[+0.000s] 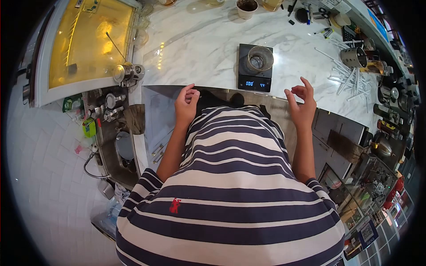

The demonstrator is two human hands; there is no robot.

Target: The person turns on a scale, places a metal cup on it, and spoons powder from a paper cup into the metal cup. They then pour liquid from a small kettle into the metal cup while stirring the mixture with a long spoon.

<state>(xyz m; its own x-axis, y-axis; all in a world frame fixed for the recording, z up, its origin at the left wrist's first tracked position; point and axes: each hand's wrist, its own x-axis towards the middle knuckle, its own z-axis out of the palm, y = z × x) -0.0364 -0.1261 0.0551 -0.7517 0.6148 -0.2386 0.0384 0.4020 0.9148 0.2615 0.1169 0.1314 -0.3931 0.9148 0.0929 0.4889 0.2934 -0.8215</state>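
My left hand [187, 103] is raised near the front edge of the counter, fingers loosely bent and holding nothing. On the other side, my right hand [302, 101] hovers by the same edge with thumb and fingers apart, also holding nothing. Between and beyond them a black digital scale [255, 81] rests on the marble counter [195, 57], its blue digits lit. A clear glass cup [260, 59] stands on the scale's platform. Neither hand touches the scale or the glass.
A glass-and-metal pot [125, 73] stands at the counter's left by a yellow-lit cabinet [91, 44]. A sink [111, 150] lies left. White straws [348, 77] are scattered at right beside a perforated metal holder [353, 57]. A cup with dark contents [246, 9] stands at the back.
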